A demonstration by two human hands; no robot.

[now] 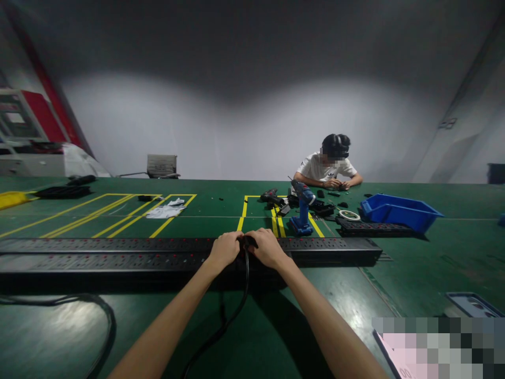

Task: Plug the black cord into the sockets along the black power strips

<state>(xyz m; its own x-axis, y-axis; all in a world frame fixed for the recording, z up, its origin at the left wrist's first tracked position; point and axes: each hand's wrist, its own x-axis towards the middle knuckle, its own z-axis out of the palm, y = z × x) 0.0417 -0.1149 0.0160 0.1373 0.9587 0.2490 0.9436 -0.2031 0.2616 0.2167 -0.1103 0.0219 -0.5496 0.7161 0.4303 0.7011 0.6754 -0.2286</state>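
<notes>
My left hand (pixel 225 249) and my right hand (pixel 267 247) meet in front of me, fingers pinched around the upper end of a black cable (pixel 246 276). A small dark piece at that end shows between the fingertips, but its shape is mostly covered. From there the cable hangs down and curves toward the lower left over the table. Beneath and behind my hands lie long black power strips (pixel 339 246) with rows of sockets and red dots, set side by side. My wrists partly hide the nearer power strip (pixel 118 263).
A blue cordless drill (pixel 302 208) stands beyond the strips, near loose black parts. At right are a blue bin (pixel 400 209) and a short socket strip (pixel 374 227). A co-worker (pixel 329 163) leans on the far edge. Another thick cable (pixel 108 316) loops at lower left.
</notes>
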